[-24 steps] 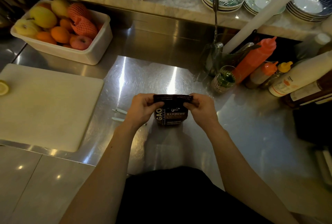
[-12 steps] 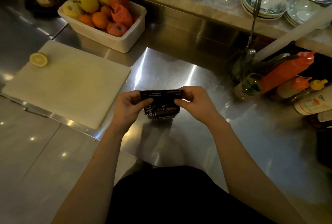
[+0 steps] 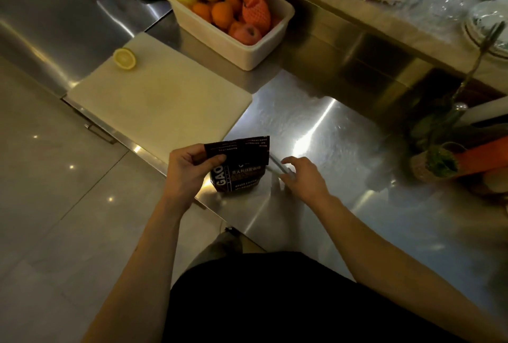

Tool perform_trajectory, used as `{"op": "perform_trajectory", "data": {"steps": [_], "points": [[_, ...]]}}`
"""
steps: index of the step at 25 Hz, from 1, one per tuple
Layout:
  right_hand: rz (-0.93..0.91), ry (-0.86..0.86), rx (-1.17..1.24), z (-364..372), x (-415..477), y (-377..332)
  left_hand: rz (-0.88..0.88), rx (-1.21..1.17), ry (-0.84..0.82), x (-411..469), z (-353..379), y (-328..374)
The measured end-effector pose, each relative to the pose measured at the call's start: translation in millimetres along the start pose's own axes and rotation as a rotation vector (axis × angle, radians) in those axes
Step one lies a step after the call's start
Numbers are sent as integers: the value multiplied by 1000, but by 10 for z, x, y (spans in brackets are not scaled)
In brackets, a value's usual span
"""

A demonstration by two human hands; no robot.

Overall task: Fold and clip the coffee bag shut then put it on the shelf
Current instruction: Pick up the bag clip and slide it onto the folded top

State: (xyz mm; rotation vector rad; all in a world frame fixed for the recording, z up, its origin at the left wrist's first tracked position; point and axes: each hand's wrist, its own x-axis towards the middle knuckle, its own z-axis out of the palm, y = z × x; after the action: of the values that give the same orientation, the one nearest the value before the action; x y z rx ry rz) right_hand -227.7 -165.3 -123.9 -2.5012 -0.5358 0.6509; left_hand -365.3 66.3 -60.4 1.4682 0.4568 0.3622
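Head view. Bag (image 3: 238, 168): dark, standing near the tabletop (image 3: 343, 150) edge, top folded over. Left hand (image 3: 189, 169): pinching the folded top at its left corner. Right hand (image 3: 302, 177): off the bag, fingers loosely spread, over a pale clip (image 3: 277, 165) lying just right of the bag; contact unclear. Board (image 3: 162, 100): bears a lemon half (image 3: 125, 59). Tub (image 3: 233, 37): holds fruit, beyond the board.
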Motion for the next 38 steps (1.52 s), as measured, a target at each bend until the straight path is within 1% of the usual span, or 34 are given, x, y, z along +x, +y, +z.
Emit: {"op": "perform_trajectory", "data": {"steps": [2,5,9,11,13,15,17,19,23,25,28,34,38], "points": [[-15,-43,-112,103,52,15,4,-21,0,42,-95,-18],[-17,-4,-224,183,98,40,1,-20,-4,148,-207,-52],[22,31,-288,226,147,20,4,-15,-16,312,-268,-119],[45,52,-263,245,132,14,2,-20,-35,390,-276,-144],[120,111,-147,247,96,0,-17,-39,-68,489,-277,-182],[227,234,72,189,42,-6,-33,-51,-102,583,-251,-214],[288,355,302,59,-35,-6,-42,-69,-139,682,-192,-235],[289,433,465,-128,-149,-9,-62,-84,-187,777,-96,-234],[227,550,573,-510,-428,-19,-73,-67,-297,923,190,-194],[191,564,569,-664,-556,-5,-70,-61,-341,948,355,-181],[132,515,477,-838,-740,102,-70,-28,-406,915,634,-180],[20,399,336,-1067,-868,297,-76,25,-462,752,1060,-176],[-56,380,334,-1161,-792,355,-59,56,-473,615,1240,-181]]}}
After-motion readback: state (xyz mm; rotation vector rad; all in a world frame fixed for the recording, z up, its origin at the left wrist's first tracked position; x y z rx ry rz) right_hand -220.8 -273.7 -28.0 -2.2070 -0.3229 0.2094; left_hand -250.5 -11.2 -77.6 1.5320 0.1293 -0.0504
